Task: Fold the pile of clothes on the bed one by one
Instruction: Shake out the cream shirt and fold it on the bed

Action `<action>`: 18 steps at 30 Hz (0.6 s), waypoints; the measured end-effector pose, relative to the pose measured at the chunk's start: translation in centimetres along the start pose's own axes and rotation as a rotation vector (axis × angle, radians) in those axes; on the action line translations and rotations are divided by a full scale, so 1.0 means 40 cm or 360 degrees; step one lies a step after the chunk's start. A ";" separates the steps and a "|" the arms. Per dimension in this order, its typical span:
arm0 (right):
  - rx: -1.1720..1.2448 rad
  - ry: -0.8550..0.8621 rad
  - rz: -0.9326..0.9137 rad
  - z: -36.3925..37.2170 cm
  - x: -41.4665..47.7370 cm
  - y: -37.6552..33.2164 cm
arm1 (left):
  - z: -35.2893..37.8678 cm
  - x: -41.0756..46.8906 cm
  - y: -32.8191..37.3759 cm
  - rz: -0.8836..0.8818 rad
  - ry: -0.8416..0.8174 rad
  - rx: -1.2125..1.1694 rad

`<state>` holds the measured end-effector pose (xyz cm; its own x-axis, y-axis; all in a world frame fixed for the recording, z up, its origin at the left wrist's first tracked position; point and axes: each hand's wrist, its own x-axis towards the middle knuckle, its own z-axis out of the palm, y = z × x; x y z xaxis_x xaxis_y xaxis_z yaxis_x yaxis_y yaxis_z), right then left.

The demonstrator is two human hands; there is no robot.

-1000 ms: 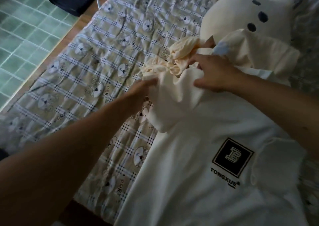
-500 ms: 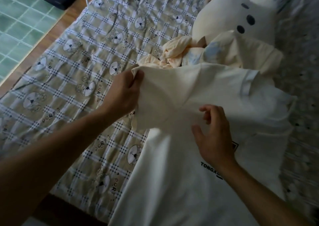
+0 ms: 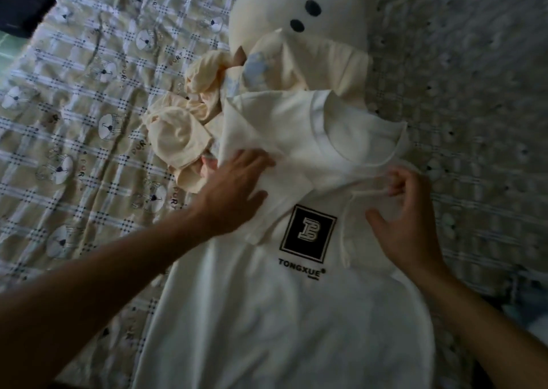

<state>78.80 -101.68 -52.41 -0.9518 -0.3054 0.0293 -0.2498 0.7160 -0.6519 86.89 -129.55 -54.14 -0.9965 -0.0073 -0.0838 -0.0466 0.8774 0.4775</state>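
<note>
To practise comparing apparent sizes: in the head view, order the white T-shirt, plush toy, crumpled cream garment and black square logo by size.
1. white T-shirt
2. plush toy and crumpled cream garment: alike; toy farther, partly covered, so unranked
3. black square logo

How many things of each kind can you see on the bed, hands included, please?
Shirt, spread out: 1
Pile of cream clothes: 1 (pieces inside cannot be counted)
Plush toy: 1
Hands: 2, left hand and right hand
Total: 5
</note>
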 end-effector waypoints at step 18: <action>-0.0836 -0.1188 0.0122 -0.109 0.333 0.252 | -0.120 0.245 0.035 0.0161 -0.0399 0.0794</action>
<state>62.84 -95.78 -55.29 -0.6524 -0.4410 -0.6164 -0.4136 0.8887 -0.1980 76.73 -130.67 -50.10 -0.9442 0.1494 -0.2935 0.1477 0.9886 0.0279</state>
